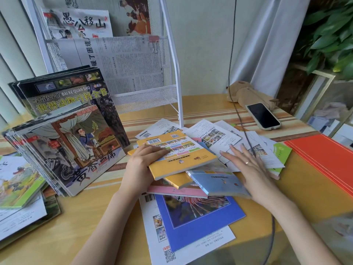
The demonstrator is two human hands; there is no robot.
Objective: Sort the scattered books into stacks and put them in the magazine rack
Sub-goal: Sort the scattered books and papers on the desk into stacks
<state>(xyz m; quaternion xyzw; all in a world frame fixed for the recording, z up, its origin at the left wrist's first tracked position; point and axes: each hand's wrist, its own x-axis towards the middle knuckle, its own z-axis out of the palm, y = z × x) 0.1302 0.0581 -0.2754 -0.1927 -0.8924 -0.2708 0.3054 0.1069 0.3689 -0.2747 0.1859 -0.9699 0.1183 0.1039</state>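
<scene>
A yellow book (pixel 183 155) lies on top of a loose heap of thin books in the middle of the table. My left hand (pixel 142 159) grips its left edge, fingers across the cover. My right hand (pixel 246 167) hovers flat and open over white booklets (pixel 215 134) and a light blue book (pixel 219 183). Below them lie a pink book (pixel 172 191) and a large blue book (pixel 193 217). A leaning stack of picture books (pixel 70 144) stands at the left. The white mesh magazine rack (pixel 152 96) stands behind, holding newspapers.
More books (pixel 19 188) lie at the left edge. Orange folders (pixel 328 157) sit at the right. A phone (pixel 264 116) and a plush toy (pixel 246 93) lie at the back right, with a dark cable (pixel 241 119) running across the heap.
</scene>
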